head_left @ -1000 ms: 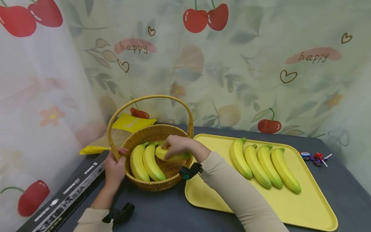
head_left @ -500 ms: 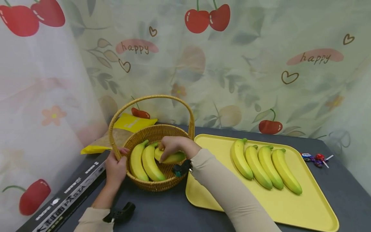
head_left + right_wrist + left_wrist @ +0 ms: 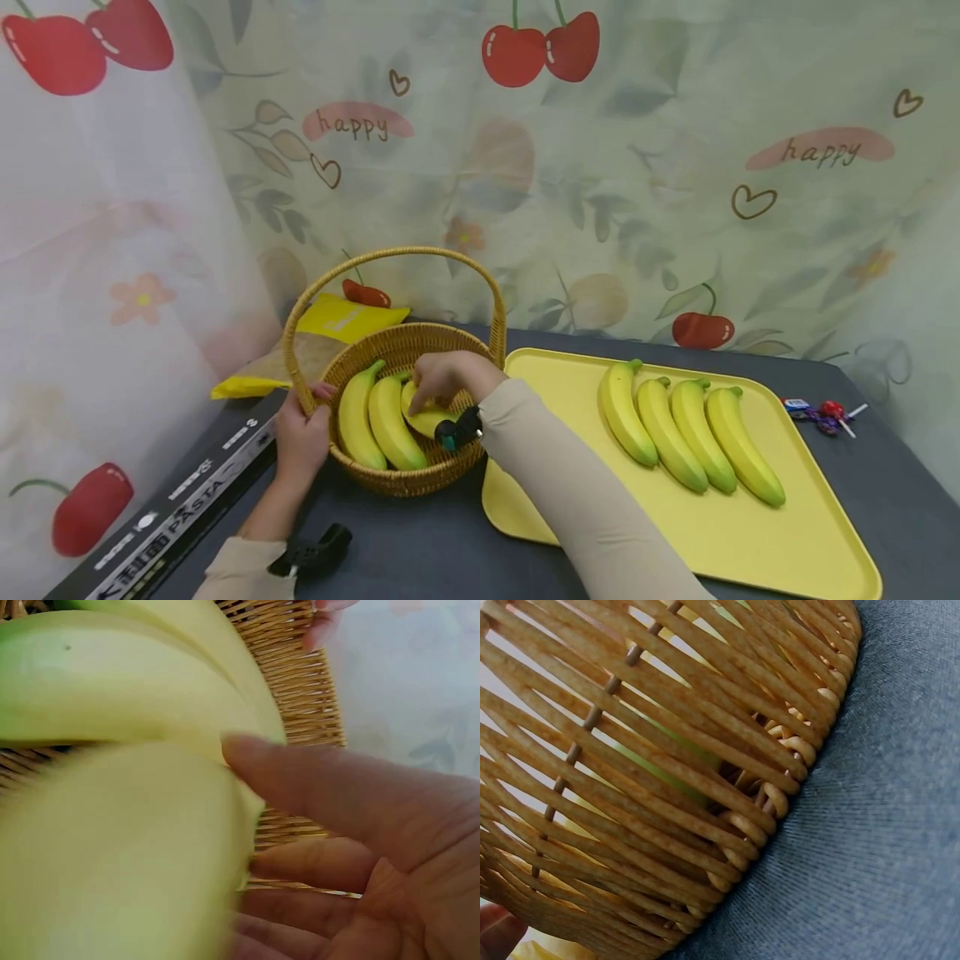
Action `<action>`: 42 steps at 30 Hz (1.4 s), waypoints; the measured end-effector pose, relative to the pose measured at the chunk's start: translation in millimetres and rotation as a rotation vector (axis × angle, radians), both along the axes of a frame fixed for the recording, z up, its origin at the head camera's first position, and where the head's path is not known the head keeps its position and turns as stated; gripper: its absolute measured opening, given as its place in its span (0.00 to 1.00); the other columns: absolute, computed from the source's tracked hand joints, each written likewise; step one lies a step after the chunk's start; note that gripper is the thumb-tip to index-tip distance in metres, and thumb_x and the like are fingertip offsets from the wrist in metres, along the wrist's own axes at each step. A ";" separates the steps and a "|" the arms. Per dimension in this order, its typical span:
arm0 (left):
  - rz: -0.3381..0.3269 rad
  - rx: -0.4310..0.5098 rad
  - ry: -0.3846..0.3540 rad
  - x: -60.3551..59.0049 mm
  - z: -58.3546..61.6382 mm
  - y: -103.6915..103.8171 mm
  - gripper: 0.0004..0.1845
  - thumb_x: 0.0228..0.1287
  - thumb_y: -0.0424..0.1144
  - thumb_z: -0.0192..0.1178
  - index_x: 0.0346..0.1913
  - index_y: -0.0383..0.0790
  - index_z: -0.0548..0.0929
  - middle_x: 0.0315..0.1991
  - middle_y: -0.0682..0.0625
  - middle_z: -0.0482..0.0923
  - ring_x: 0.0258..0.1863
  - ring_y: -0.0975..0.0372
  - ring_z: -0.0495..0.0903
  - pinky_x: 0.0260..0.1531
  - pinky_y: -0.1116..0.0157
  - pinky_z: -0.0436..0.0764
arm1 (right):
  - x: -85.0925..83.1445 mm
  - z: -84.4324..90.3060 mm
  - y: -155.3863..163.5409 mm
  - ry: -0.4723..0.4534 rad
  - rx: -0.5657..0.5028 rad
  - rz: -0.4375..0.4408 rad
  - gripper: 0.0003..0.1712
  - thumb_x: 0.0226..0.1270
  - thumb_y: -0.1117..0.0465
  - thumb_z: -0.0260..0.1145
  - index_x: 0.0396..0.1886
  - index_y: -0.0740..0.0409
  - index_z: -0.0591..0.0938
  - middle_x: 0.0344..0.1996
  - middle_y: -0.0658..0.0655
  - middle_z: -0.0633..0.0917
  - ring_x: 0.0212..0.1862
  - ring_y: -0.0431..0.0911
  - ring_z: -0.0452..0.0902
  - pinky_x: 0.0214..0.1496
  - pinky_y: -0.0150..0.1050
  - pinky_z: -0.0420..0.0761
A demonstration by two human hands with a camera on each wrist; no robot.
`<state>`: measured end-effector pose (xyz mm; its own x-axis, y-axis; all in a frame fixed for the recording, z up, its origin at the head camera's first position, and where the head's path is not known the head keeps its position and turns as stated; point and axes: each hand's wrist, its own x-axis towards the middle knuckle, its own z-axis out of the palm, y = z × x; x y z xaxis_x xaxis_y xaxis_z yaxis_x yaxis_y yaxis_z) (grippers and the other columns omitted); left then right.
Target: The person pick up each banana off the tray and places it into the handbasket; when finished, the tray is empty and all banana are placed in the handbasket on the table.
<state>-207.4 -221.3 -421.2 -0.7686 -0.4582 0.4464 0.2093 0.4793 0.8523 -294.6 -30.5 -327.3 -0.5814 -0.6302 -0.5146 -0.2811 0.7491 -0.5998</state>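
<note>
Left hand (image 3: 302,433): gripping the wicker basket (image 3: 405,485) at the left foot of its handle (image 3: 408,251). Right hand (image 3: 448,373): pinching a banana (image 3: 425,422) inside the basket, thumb and fingers seemingly closing on it, blur obscuring the exact contact. Two bananas (image 3: 392,427): lying just left of it. Yellow tray (image 3: 765,546): sitting to the right, bearing four bananas (image 3: 701,433). Yellow-and-brown packet (image 3: 345,319): lying far left. Black box (image 3: 187,500): lying near left.

Three curved yellow bananas (image 3: 392,422) are in a round woven wicker basket (image 3: 397,483), left of a rectangular yellow tray (image 3: 757,537) bearing four more bananas (image 3: 670,437).
</note>
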 end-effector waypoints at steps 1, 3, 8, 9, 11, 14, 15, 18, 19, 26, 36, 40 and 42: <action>-0.001 -0.003 0.003 -0.3 0.1 0.6 0.05 0.53 0.24 0.48 0.32 0.31 0.74 0.37 0.38 0.82 0.31 0.82 0.69 0.37 0.75 0.68 | 0.1 -0.9 0.5 -0.013 -0.004 -0.017 0.24 0.62 0.62 0.63 0.13 0.54 0.60 0.12 0.47 0.56 0.19 0.40 0.57 0.28 0.33 0.65; -0.002 -0.006 0.008 -0.8 0.2 1.8 0.05 0.53 0.24 0.48 0.31 0.31 0.74 0.37 0.38 0.82 0.31 0.82 0.69 0.37 0.75 0.68 | 0.1 -2.7 1.8 -0.026 -0.011 -0.043 0.21 0.62 0.64 0.63 0.15 0.55 0.63 0.14 0.48 0.61 0.21 0.40 0.65 0.30 0.33 0.69; -0.005 -0.002 0.007 -2.4 -0.3 3.6 0.05 0.52 0.24 0.48 0.31 0.31 0.74 0.36 0.39 0.82 0.31 0.81 0.69 0.38 0.74 0.68 | -2.4 -8.4 5.2 -0.008 -0.033 -0.092 0.14 0.61 0.65 0.63 0.18 0.57 0.71 0.20 0.53 0.74 0.25 0.43 0.75 0.32 0.32 0.77; -0.007 0.000 0.007 -2.6 -0.4 3.8 0.05 0.52 0.24 0.48 0.31 0.31 0.74 0.37 0.39 0.82 0.31 0.81 0.69 0.38 0.74 0.68 | -3.2 -9.9 5.8 -0.010 -0.039 -0.099 0.14 0.61 0.65 0.63 0.18 0.57 0.71 0.19 0.53 0.74 0.24 0.42 0.74 0.31 0.32 0.76; -0.012 0.007 0.008 -2.8 -0.5 4.1 0.05 0.52 0.24 0.48 0.32 0.31 0.74 0.37 0.39 0.82 0.32 0.81 0.69 0.38 0.74 0.68 | -4.4 -12.0 6.7 -0.021 -0.052 -0.118 0.15 0.61 0.65 0.63 0.17 0.57 0.71 0.17 0.53 0.74 0.21 0.42 0.71 0.30 0.32 0.74; -0.016 0.007 0.013 -2.6 -0.1 3.9 0.06 0.52 0.24 0.48 0.32 0.31 0.74 0.37 0.38 0.82 0.32 0.81 0.69 0.38 0.74 0.68 | -4.9 -14.2 6.9 -0.027 -0.067 -0.136 0.17 0.61 0.64 0.64 0.15 0.56 0.68 0.13 0.50 0.68 0.18 0.41 0.66 0.28 0.32 0.70; -0.015 0.006 0.015 -2.4 0.4 3.7 0.06 0.52 0.24 0.48 0.32 0.31 0.74 0.37 0.39 0.82 0.32 0.81 0.69 0.38 0.74 0.68 | -4.9 -14.9 6.5 -0.030 -0.075 -0.147 0.17 0.61 0.64 0.64 0.16 0.56 0.69 0.13 0.50 0.68 0.19 0.41 0.66 0.28 0.32 0.71; -0.013 0.004 0.019 -1.5 1.6 3.3 0.06 0.53 0.24 0.48 0.32 0.32 0.74 0.37 0.39 0.82 0.32 0.81 0.69 0.37 0.75 0.68 | -4.7 -16.8 5.1 -0.028 -0.091 -0.173 0.14 0.61 0.64 0.64 0.19 0.57 0.69 0.16 0.51 0.70 0.22 0.42 0.69 0.28 0.32 0.72; -0.012 0.003 0.020 -1.3 2.1 3.3 0.05 0.53 0.24 0.48 0.32 0.32 0.74 0.36 0.39 0.82 0.32 0.81 0.69 0.37 0.75 0.68 | -4.7 -17.6 4.7 -0.030 -0.096 -0.182 0.13 0.61 0.64 0.64 0.21 0.57 0.70 0.19 0.52 0.72 0.24 0.43 0.71 0.29 0.32 0.73; -0.010 0.002 0.029 -1.3 2.4 4.1 0.05 0.52 0.24 0.49 0.31 0.32 0.74 0.36 0.39 0.82 0.32 0.82 0.70 0.37 0.75 0.68 | -4.3 -18.5 6.2 -0.020 -0.105 -0.221 0.08 0.60 0.64 0.65 0.26 0.59 0.73 0.29 0.57 0.78 0.35 0.50 0.80 0.40 0.38 0.81; -0.002 -0.008 0.024 -2.3 0.9 3.0 0.05 0.52 0.24 0.49 0.32 0.32 0.74 0.36 0.39 0.82 0.32 0.82 0.69 0.37 0.75 0.68 | -6.6 -12.7 15.7 0.045 -0.099 -0.225 0.16 0.61 0.61 0.65 0.20 0.56 0.67 0.19 0.53 0.69 0.22 0.43 0.68 0.29 0.34 0.76; 0.009 -0.018 0.017 -0.5 0.2 1.7 0.05 0.53 0.24 0.48 0.32 0.31 0.74 0.37 0.39 0.82 0.31 0.83 0.68 0.37 0.74 0.68 | -7.8 -11.0 20.0 0.076 -0.108 -0.194 0.27 0.60 0.61 0.65 0.12 0.51 0.57 0.10 0.48 0.60 0.16 0.40 0.57 0.25 0.34 0.68; 0.013 -0.022 0.014 0.3 0.2 1.3 0.05 0.53 0.24 0.48 0.32 0.31 0.74 0.37 0.39 0.82 0.31 0.83 0.68 0.37 0.74 0.68 | -7.6 -10.3 22.0 0.094 -0.117 -0.184 0.28 0.60 0.62 0.65 0.11 0.51 0.56 0.08 0.47 0.59 0.14 0.39 0.56 0.24 0.35 0.67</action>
